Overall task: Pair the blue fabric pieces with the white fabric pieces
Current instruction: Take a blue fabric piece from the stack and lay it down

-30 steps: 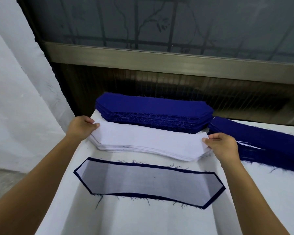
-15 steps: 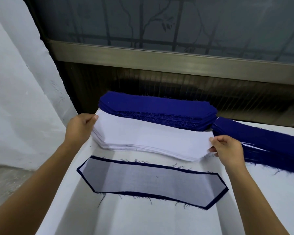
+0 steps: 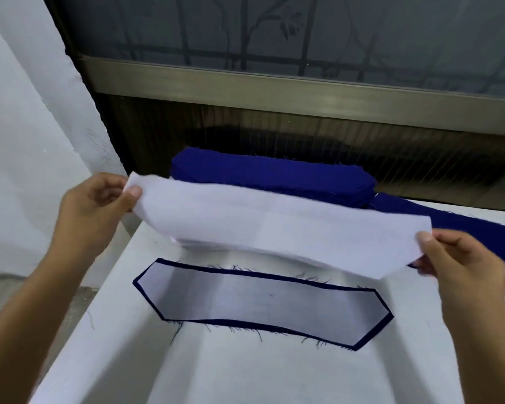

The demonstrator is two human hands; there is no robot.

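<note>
White fabric piece (image 3: 274, 225) held up off the counter (image 3: 245, 371): left hand (image 3: 96, 211) pinches one tip, right hand (image 3: 464, 275) pinches the other. A white stack (image 3: 187, 242), mostly hidden, seems to lie beneath it. Blue stack (image 3: 271, 176) lies behind, a white-on-blue pair (image 3: 263, 301) in front.

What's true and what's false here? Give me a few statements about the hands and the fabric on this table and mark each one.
1. The left hand and right hand each pinch one end of a single white fabric piece, held above the table. True.
2. A paired piece, white on blue with the blue showing as a border, lies flat on the table near the person. True.
3. The blue stack sits nearer the person than the paired piece. False: it lies beyond it, by the window.
4. The right hand is empty. False: it pinches the right end of the white fabric piece.
</note>
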